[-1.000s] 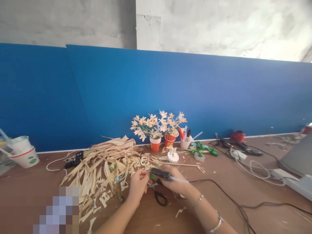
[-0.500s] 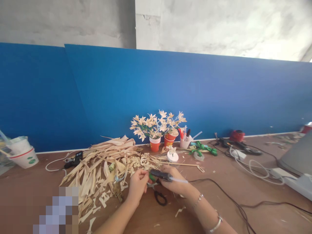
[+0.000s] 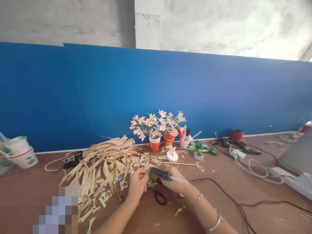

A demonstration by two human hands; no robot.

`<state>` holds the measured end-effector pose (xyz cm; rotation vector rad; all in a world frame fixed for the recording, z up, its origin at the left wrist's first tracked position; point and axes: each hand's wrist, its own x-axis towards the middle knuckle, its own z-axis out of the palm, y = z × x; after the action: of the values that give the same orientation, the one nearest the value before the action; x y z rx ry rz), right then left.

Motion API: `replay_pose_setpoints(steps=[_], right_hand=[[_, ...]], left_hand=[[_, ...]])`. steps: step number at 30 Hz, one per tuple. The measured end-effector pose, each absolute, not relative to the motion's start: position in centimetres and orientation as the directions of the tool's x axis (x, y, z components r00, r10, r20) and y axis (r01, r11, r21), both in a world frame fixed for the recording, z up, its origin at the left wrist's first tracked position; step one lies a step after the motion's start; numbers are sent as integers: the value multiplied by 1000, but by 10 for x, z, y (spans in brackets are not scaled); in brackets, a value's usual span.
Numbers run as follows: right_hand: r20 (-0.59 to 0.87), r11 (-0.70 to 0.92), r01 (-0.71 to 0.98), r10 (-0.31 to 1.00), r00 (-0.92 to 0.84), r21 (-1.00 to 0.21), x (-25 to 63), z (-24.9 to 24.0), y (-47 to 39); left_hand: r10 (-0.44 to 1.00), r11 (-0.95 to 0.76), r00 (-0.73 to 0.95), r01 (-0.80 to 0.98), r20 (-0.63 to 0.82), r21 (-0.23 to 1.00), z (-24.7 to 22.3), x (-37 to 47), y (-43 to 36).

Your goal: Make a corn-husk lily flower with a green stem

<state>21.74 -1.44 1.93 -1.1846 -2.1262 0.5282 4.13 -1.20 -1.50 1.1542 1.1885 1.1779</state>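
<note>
My right hand is closed round a black hot glue gun, with a clear glue stick jutting from its back end. The gun's nose points left, towards my left hand. My left fingers are pinched together beside a small green piece close to the nozzle; the hand and the gun partly cover it, so its kind is unclear. Below the hands lie scissors, of which a black handle loop shows on the table. A pile of dried corn husks and cut scraps spreads left of my left hand.
Pale husk flowers stand in red paper cups against the blue partition. A white disc holds one flower. Green tape and a cup of pens are right of it. Black cables cross the right side.
Almost nothing differs. Both hands and the glue gun keep their places; the gun's front has shifted very slightly, and the whole view has moved a touch.
</note>
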Motion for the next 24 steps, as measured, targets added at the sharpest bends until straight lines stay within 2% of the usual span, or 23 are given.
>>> replay_pose_setpoints(steps=[11, 13, 16, 18, 21, 24], right_hand=[[331, 539, 528, 835, -440, -656, 218, 21, -16], [304, 498, 481, 852, -426, -722, 217, 21, -18], [206, 329, 364, 919, -337, -872, 218, 24, -21], [191, 264, 323, 952, -241, -909, 221, 27, -21], [276, 330, 452, 944, -183, -828, 226, 35, -21], [209, 401, 544, 901, -380, -737, 230, 50, -27]], left_hand=[[999, 42, 8, -53, -42, 998, -15, 41, -12], [999, 37, 19, -61, -36, 997, -15, 41, -12], [999, 43, 32, -56, -41, 998, -16, 41, -11], [999, 48, 25, -48, -47, 998, -16, 41, -10], [1000, 31, 4, -57, -30, 998, -18, 41, -9], [1000, 17, -4, -75, -17, 997, -20, 40, -8]])
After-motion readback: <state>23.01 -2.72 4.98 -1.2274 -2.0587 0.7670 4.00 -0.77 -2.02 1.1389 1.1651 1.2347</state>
